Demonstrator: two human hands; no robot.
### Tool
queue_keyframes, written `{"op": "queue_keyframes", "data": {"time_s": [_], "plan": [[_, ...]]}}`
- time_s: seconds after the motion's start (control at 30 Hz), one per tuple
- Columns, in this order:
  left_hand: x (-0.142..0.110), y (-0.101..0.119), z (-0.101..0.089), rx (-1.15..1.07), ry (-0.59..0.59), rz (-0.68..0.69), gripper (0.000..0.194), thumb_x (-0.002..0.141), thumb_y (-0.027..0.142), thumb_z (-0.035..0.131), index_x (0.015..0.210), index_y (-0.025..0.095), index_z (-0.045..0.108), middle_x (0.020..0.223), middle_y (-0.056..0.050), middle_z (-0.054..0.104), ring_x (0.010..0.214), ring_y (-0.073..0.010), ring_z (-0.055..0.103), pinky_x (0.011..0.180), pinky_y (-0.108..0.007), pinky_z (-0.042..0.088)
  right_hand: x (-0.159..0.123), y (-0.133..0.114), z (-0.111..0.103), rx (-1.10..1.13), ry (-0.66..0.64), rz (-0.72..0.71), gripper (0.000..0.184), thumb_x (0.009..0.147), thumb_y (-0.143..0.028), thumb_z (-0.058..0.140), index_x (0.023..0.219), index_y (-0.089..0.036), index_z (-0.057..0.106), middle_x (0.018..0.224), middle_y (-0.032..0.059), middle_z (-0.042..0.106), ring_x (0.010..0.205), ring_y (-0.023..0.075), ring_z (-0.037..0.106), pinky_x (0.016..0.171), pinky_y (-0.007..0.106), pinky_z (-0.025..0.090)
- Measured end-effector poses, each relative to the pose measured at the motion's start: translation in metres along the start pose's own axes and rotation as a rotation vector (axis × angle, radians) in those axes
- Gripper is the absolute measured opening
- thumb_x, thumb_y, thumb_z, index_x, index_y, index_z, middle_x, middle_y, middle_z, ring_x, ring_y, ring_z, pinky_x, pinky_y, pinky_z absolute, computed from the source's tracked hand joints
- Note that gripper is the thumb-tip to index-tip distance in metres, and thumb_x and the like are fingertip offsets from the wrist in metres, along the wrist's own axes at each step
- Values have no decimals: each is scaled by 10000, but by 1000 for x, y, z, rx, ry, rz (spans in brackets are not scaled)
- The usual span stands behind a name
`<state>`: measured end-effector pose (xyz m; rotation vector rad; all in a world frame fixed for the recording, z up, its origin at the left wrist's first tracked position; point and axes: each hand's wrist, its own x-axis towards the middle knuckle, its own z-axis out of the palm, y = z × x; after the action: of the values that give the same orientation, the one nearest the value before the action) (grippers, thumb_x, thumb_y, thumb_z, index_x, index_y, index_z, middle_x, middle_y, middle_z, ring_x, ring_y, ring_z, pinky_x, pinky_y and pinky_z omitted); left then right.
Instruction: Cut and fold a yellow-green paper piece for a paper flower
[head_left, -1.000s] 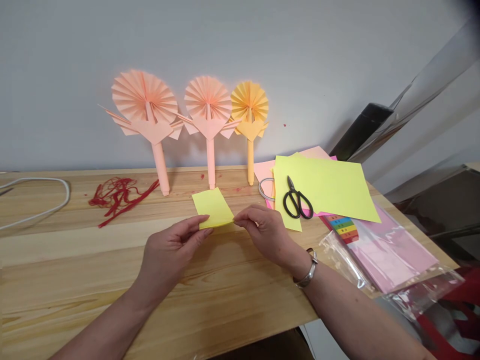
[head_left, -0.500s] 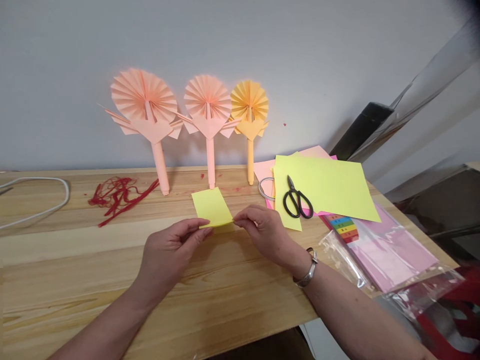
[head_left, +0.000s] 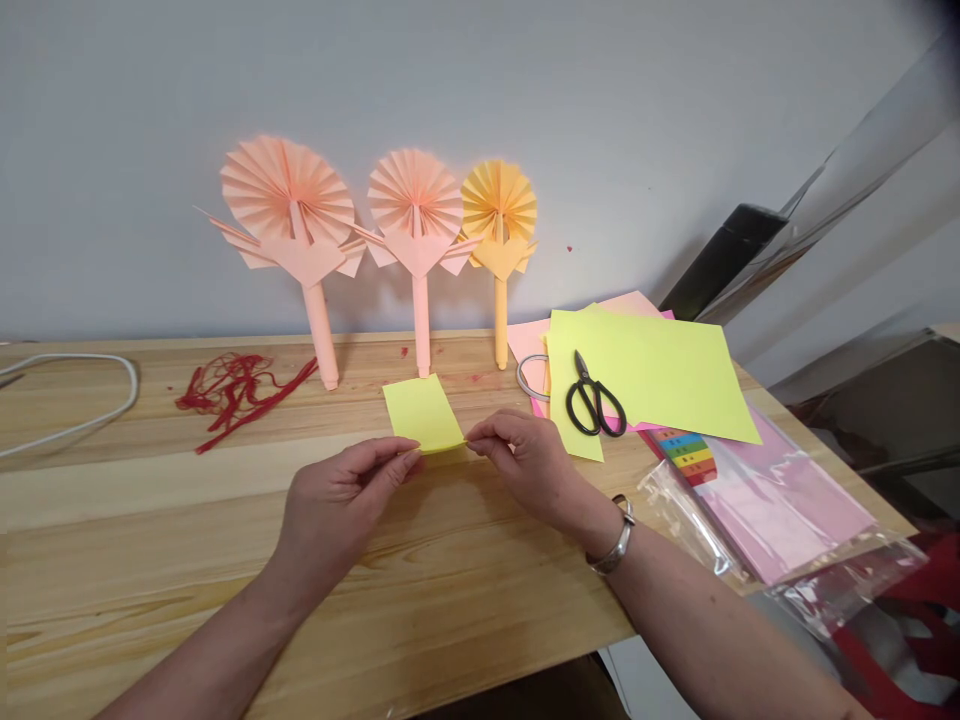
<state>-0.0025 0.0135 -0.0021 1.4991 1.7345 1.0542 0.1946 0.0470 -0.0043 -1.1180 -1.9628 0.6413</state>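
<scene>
A small rectangle of yellow paper (head_left: 421, 412) lies on the wooden table (head_left: 150, 520), just in front of the paper fans. My left hand (head_left: 345, 505) holds its near left corner between thumb and fingers. My right hand (head_left: 523, 462) pinches its near right corner. Both hands are lifting or folding the near edge, and the fingers hide part of it. The hands stand close together at the paper, and a metal bracelet circles my right wrist.
Several paper fans on sticks (head_left: 416, 200) stand against the wall. Black scissors (head_left: 595, 398) lie on coloured paper sheets (head_left: 645, 380), with a metal ring (head_left: 531, 377) beside them. Red thread (head_left: 238, 395), a white cable (head_left: 67, 395) and pink paper in a plastic bag (head_left: 780, 505) also lie about.
The near edge of the yellow paper has shifted slightly up the table between my fingers. Both hands have moved only a little, and nothing else has moved.
</scene>
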Motion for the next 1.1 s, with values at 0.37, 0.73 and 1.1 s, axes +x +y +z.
{"op": "queue_keyframes", "data": {"time_s": [0.37,0.73,1.1], "plan": [[-1,5,-1,9,1,-18,196,707,420,660,803,257,712,710,33,744,675,-164,678,680,-221,524,0,0,1,39,4,61,114,800,-99,579,786,-169,668,792,27,702,735,142,641,669,244,496],[0,2,1,-23,30,-2,188,641,385,709,782,262,723,657,50,736,633,-144,675,639,-198,526,1,-1,-1,20,-2,42,113,798,-90,578,782,-165,662,779,26,694,729,138,633,662,235,487],[1,2,1,2,18,-6,200,633,376,720,791,253,724,639,45,733,623,-153,675,609,-208,527,0,2,0,7,-6,34,116,801,-92,573,797,-166,662,788,26,691,727,133,627,660,233,483]]}}
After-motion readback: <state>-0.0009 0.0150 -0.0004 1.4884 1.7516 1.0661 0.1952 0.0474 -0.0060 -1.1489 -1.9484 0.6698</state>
